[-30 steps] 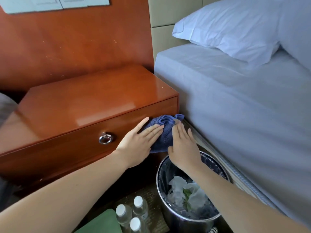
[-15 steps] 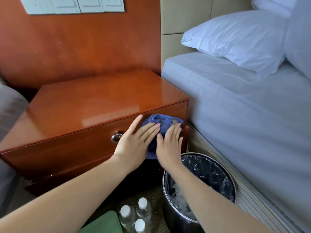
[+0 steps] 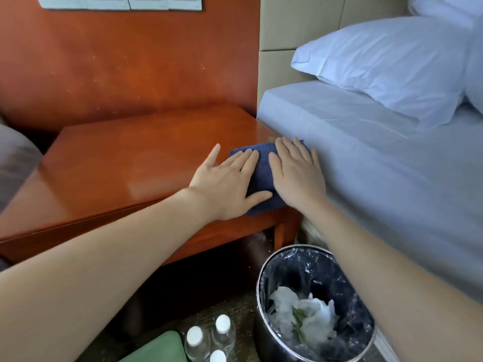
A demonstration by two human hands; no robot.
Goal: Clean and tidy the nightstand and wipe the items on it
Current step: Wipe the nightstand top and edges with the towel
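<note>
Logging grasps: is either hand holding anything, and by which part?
Nothing gripped; left hand and right hand press flat on the blue cloth on the nightstand.

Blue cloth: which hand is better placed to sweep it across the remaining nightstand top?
The left hand, probably: it lies flat on the left side of the blue cloth, toward the remaining nightstand top. The right hand sits against the bed.

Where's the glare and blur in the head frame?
Head view: pale glare patch on the nightstand top, just left of the left hand; the grey shape at the left edge is smeared soft; wide-angle tilts the wall panel seams; the right hand, blue cloth and bin read fairly sharp.
</note>
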